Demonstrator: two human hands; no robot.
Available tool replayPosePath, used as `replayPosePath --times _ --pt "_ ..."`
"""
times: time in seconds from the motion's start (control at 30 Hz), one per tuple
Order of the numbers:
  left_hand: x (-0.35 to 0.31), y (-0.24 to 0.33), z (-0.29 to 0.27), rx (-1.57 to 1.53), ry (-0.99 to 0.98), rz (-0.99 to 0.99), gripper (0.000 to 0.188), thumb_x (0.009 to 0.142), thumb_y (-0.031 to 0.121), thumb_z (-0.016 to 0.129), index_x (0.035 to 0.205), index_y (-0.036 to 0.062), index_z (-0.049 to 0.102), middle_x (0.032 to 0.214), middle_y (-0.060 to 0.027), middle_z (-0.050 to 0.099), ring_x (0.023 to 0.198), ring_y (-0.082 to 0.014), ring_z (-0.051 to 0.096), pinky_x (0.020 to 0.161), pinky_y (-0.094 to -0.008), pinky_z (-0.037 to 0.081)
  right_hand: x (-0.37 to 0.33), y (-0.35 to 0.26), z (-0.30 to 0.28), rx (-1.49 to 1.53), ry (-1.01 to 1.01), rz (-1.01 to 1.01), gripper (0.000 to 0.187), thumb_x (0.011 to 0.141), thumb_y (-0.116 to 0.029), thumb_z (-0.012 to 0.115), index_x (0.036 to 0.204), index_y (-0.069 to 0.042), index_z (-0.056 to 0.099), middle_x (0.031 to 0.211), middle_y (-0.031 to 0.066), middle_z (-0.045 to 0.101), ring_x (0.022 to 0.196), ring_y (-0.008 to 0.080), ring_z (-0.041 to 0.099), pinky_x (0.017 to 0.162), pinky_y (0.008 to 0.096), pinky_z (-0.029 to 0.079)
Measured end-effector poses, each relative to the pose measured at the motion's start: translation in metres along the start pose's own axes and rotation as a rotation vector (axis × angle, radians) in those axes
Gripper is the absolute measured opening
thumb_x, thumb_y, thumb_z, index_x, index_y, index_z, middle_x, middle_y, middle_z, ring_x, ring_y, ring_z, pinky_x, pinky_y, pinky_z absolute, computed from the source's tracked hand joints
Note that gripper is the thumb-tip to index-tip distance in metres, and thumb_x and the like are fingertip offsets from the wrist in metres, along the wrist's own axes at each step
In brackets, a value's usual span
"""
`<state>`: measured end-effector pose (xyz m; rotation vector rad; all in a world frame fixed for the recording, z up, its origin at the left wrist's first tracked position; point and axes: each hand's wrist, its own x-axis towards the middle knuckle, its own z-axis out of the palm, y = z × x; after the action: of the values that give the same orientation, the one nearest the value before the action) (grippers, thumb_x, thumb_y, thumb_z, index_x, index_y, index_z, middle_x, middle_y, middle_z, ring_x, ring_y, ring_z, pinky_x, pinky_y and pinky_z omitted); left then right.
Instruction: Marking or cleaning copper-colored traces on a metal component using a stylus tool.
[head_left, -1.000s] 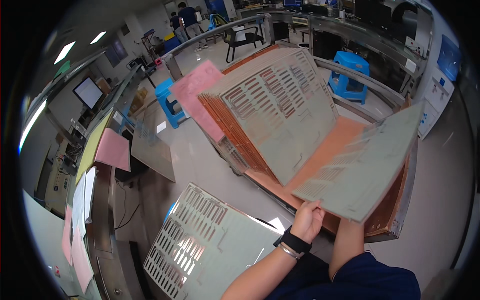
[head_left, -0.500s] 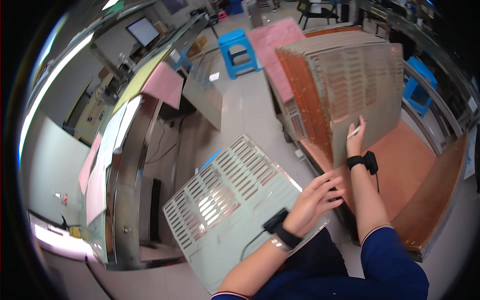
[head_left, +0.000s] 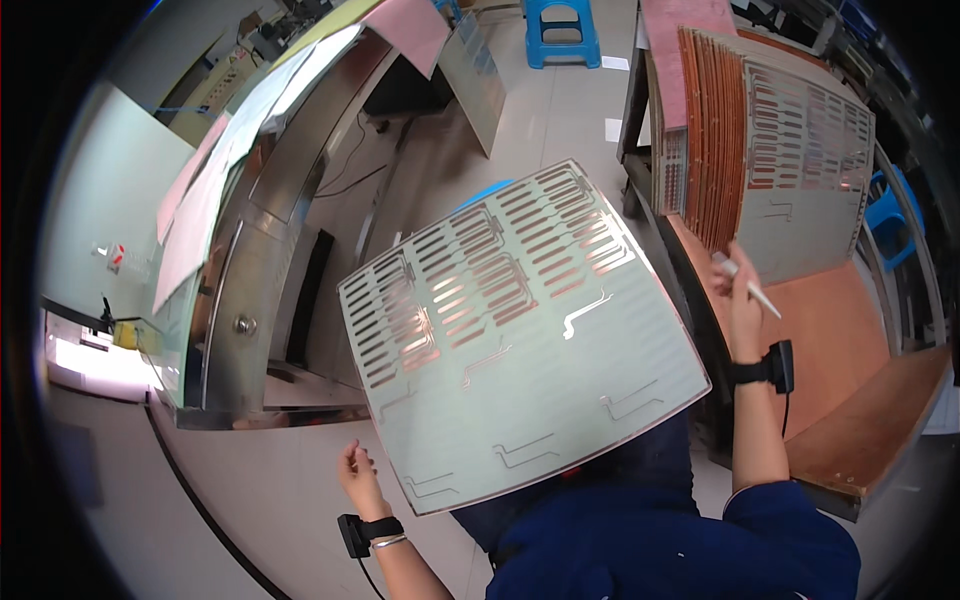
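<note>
A large pale green circuit panel (head_left: 500, 410) with copper-coloured slots and traces lies tilted in front of me, close above my lap. Beside its lower left edge and apart from it is my left hand (head_left: 360, 478), its fingers loosely bent and nothing visible in them. My right hand (head_left: 738, 290) is closed round a slim white pen-like tool (head_left: 764, 300), whose tapered end points down to the right. This hand is in front of the upright stack of panels (head_left: 715, 140), below its near edge. Each wrist wears a black strap with a small box.
The stack leans in a brown wooden-floored cart (head_left: 830, 310) at right. A steel-edged bench (head_left: 240, 300) with pink and white sheets (head_left: 205, 235) stands at left. A blue stool (head_left: 562, 35) is at the back, and another blue edge (head_left: 487, 192) shows behind the panel.
My left hand has moved from the panel's right side to its left. My right hand has come away from the stacked panels, still with the white tool. The view has shifted.
</note>
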<state>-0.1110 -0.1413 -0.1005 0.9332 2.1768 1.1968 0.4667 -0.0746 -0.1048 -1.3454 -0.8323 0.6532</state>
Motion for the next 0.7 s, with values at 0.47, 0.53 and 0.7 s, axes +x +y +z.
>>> replayPosePath --times 0.47,0.53,0.7 --pt "-0.036 -0.011 0.027 -0.123 -0.192 -0.100 0.047 0.104 0.034 0.040 0.089 -0.0055 0.061 0.082 -0.0035 0.061 0.076 -0.0105 0.050 0.072 -0.0278 0.043 -0.116 -0.050 0.068 -0.588 -0.805 -0.562 0.031 0.075 -0.001 0.070 0.105 -0.007 0.070 0.108 0.0088 0.067 0.094 0.0239 0.063 0.084 0.0334 0.047" --pt "-0.039 -0.005 0.026 -0.098 -0.196 -0.089 0.047 0.104 0.033 0.040 0.089 -0.0061 0.061 0.082 -0.0039 0.062 0.076 -0.0107 0.050 0.072 -0.0279 0.043 -0.116 -0.046 0.068 -0.592 -0.787 -0.556 0.032 0.074 0.000 0.070 0.105 -0.007 0.070 0.108 0.0090 0.067 0.094 0.0241 0.064 0.084 0.0336 0.048" --pt "-0.039 -0.005 0.029 -0.074 -0.181 -0.027 0.047 0.104 0.032 0.039 0.088 -0.0078 0.059 0.081 -0.0044 0.061 0.076 -0.0113 0.050 0.072 -0.0279 0.043 -0.117 -0.039 0.072 -0.590 -0.726 -0.549 0.032 0.073 0.002 0.070 0.103 -0.007 0.070 0.108 0.0098 0.067 0.094 0.0246 0.064 0.085 0.0342 0.048"
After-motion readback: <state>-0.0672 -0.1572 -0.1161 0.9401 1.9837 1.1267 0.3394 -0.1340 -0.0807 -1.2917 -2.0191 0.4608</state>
